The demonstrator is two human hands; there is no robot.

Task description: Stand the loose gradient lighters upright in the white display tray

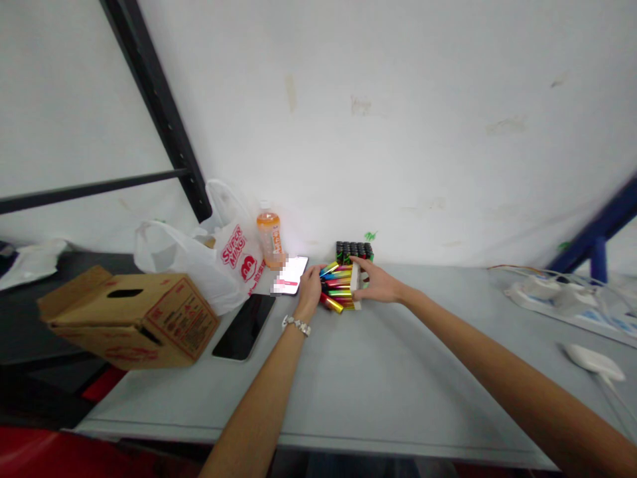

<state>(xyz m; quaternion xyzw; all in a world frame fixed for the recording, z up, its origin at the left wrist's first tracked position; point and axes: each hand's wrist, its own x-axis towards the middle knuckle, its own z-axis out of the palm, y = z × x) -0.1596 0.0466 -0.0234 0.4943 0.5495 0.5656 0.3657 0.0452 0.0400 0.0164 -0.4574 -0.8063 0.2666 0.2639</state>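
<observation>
Several shiny coloured tubes (340, 281) in gold, red, green and blue fan out sideways over the table, their kind too small to make out. My left hand (310, 284), with a bracelet at its wrist, closes round their left ends. From the right, my right hand (381, 282) grips a small whitish box (356, 285) around the tubes' right ends, thumb and fingers on its sides. Just behind my hands, against the wall, stands a pack of black-topped pieces (354, 251) in close rows with green at the sides.
Left on the table (378, 392) are a lit phone (292, 273), a dark phone (245, 326), an orange drink bottle (270, 236), a white plastic bag (219, 265) and a cardboard box (134, 318). A power strip (557, 299) and white charger (594, 360) lie right.
</observation>
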